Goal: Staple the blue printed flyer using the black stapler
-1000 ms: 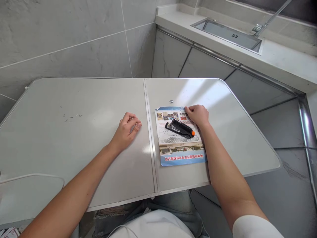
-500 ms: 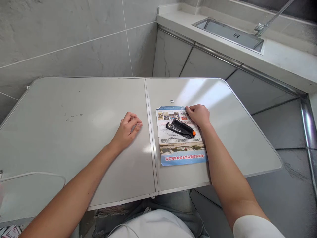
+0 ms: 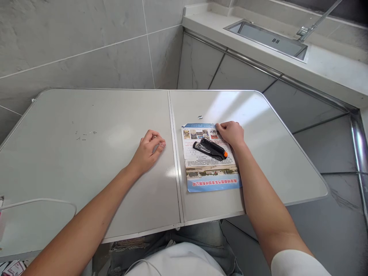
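Note:
My left hand (image 3: 150,148) rests on the tabletop left of the seam, its fingers loosely curled and the thumb a little apart, with nothing in it. At the far right corner of a printed paper leaflet (image 3: 211,184), my right hand (image 3: 231,133) has its fingertips closed on the paper's edge; the thumb is mostly hidden. A black stapler (image 3: 211,148) with an orange end lies slantwise on the leaflet, its two arms spread slightly apart. Just beyond the paper sits a small silver piece, seemingly staples (image 3: 200,117).
Pale folding table (image 3: 138,207) with a raised metal seam down its middle. Tiny dark bits (image 3: 84,135) lie on its left half. A white cable (image 3: 43,199) runs along the left. Behind to the right stand a counter and sink (image 3: 267,40); a tiled wall (image 3: 86,42) borders the back.

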`<state>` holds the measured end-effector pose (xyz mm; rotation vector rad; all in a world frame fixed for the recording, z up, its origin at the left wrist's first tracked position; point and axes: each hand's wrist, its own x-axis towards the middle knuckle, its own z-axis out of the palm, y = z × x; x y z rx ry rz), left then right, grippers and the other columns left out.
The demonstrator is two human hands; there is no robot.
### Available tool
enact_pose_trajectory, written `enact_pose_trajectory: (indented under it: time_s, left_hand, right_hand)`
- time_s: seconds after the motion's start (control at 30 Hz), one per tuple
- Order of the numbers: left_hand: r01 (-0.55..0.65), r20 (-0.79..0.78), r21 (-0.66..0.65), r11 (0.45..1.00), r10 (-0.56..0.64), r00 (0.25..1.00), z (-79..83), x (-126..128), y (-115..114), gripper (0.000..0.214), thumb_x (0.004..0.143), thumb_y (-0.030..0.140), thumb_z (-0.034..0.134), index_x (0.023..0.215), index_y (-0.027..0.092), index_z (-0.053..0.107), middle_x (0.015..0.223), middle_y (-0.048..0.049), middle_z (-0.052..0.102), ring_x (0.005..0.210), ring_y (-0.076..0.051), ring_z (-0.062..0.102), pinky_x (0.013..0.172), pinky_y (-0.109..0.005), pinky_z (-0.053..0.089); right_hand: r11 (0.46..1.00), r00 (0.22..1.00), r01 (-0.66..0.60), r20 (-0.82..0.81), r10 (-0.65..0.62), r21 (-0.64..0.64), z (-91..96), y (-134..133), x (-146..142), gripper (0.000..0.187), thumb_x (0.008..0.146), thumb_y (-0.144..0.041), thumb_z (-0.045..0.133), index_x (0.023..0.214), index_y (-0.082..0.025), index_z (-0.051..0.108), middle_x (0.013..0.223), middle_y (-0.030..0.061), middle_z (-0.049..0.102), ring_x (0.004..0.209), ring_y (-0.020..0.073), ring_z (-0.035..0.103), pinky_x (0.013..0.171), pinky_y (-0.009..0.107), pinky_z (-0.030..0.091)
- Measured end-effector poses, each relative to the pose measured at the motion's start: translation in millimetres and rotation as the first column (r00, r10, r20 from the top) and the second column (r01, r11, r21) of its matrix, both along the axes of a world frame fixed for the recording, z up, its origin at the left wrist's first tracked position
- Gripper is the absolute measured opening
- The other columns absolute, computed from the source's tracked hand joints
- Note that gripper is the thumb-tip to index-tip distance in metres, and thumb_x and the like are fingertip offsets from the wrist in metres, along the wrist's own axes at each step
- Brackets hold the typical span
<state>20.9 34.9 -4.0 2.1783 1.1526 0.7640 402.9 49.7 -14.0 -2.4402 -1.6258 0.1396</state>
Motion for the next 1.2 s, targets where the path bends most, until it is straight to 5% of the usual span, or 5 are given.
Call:
enact_pose_trajectory:
  time_s: [0.63,0.93,1.2]
  left_hand:
    - [-0.01,0.009,-0.001,1.0,0.01,1.0,-0.5,0,0,0.024,0.107,0.034,0.047,0.102,0.024,0.068,0.116,-0.0068,0.057,0.096,-0.02,0.063,0.095,-0.04,0.053]
    - [-0.116,0.086,0.062,0.991,0.11,0.99,-5.5,0,2,0.028,0.109,0.032,0.047,0.126,0.032,0.069,0.117,-0.0056,0.056,0.097,-0.018,0.061,0.094,-0.037,0.054]
    - [-0.186,0.031,0.026,0.982,0.185,0.982,36.0,46,21,0.013,0.102,0.029,0.058,0.104,0.025,0.07,0.112,-0.0044,0.063,0.099,-0.02,0.065,0.096,-0.037,0.054]
  right_hand:
    - [1.0,1.0,-0.015,0.015,0.015,0.003,-2.1,0,1,0.048,0.096,-0.049,0.052,0.057,-0.023,0.057,0.057,0.0046,0.053,0.064,0.0212,0.047,0.063,0.032,0.025]
    - [0.999,0.992,-0.01,0.126,0.014,-0.032,-6.1,3,-8,0.05,0.101,-0.049,0.046,0.07,-0.022,0.073,0.073,0.0119,0.072,0.083,0.0282,0.062,0.067,0.033,0.029]
    - [0.999,0.992,-0.042,0.114,0.045,-0.034,-9.1,6,-8,0.052,0.104,-0.05,0.045,0.079,-0.022,0.081,0.083,0.0141,0.077,0.086,0.0291,0.065,0.071,0.034,0.034]
